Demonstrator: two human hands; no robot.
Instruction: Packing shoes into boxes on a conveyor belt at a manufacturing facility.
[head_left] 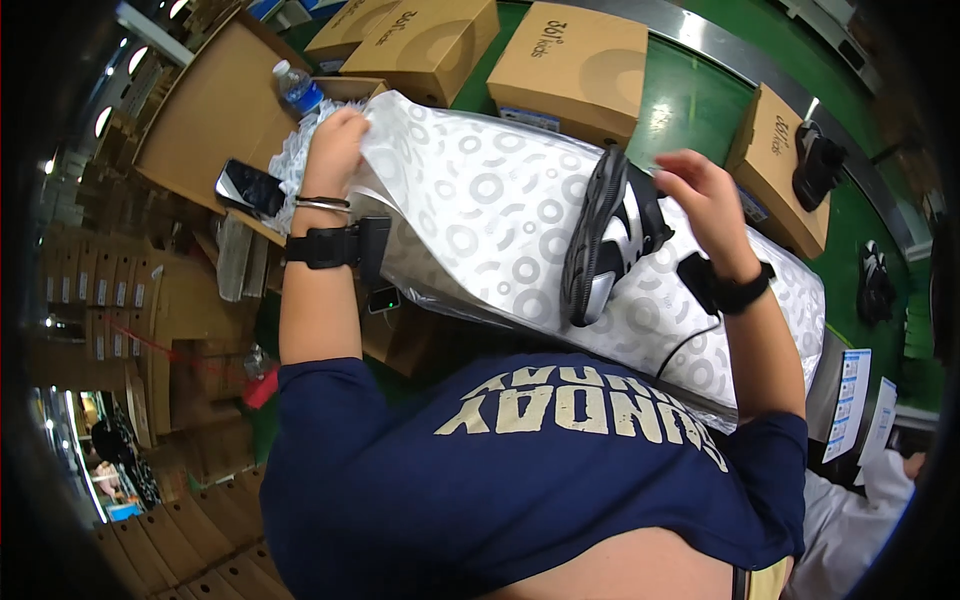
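A wide stack of white wrapping paper (490, 230), printed with grey rings and arcs, spreads out in front of me. My left hand (338, 145) is closed at its upper left corner, pinching the edge of a sheet whose left side lifts and curls. On the paper a black, white and silver sneaker (608, 240) lies on its side, its dark sole facing left. Just right of the shoe hovers my right hand (705, 205), thumb and fingers apart, with nothing visible in it. The shoe's far side is hidden.
Brown shoe boxes (570, 65) stand on the green conveyor (670, 115) beyond the paper. More black sneakers (818, 165) are at the right. An open carton (205, 110), a water bottle (297, 88) and a phone (250, 187) are at the left. A white-sleeved person (865, 525) is nearby.
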